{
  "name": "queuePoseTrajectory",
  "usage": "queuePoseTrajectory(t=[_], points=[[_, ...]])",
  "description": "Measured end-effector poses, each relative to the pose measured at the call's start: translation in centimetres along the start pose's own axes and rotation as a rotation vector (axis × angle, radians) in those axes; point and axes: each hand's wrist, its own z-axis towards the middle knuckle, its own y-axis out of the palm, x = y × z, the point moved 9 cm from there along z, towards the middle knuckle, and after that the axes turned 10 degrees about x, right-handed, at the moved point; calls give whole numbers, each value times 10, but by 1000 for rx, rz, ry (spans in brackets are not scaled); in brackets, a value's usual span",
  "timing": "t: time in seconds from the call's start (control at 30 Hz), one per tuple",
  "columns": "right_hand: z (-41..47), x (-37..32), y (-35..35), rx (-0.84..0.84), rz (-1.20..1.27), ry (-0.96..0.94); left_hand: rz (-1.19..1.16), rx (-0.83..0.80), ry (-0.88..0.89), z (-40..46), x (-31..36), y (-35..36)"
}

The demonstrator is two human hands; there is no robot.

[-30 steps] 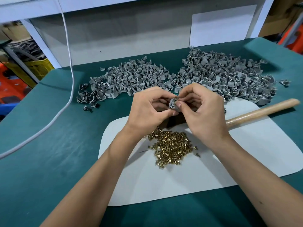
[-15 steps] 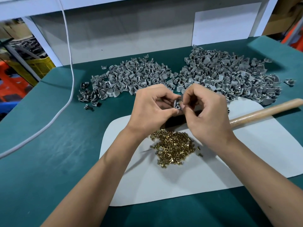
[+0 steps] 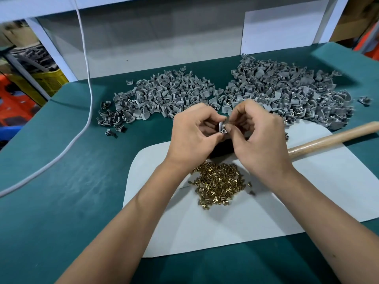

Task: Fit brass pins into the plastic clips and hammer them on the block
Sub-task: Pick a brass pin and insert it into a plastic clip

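Both hands, left [image 3: 192, 134] and right [image 3: 258, 138], pinch one grey clip [image 3: 223, 127] together, seemingly pressing in a pin.

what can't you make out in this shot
- Hammer head, head view: hidden behind the right hand; only the wooden handle shows, its end cut off by the right edge.
- Block, head view: just a dark patch below both hands.
- Brass pin in the grey clip: too small, covered by the right hand's fingers.
- Left hand: its fingers hide most of the clip.
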Motion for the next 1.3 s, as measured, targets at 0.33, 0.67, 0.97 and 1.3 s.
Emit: queuePoseTrajectory(t=[0.33,0.67,0.97,1.3], points=[[4,3,-1,-34,-74,-161,-170,-82,-174,-1,-21,1],[4,6,2,-34,-67,-93,-402,-113,-270,0,-26,3],[3,3,-1,-38,-73,-110,-478,-91,-325,1,-30,2],[1,9,-2,-33,11,6,-442,-113,-254,-1,-16,3]])
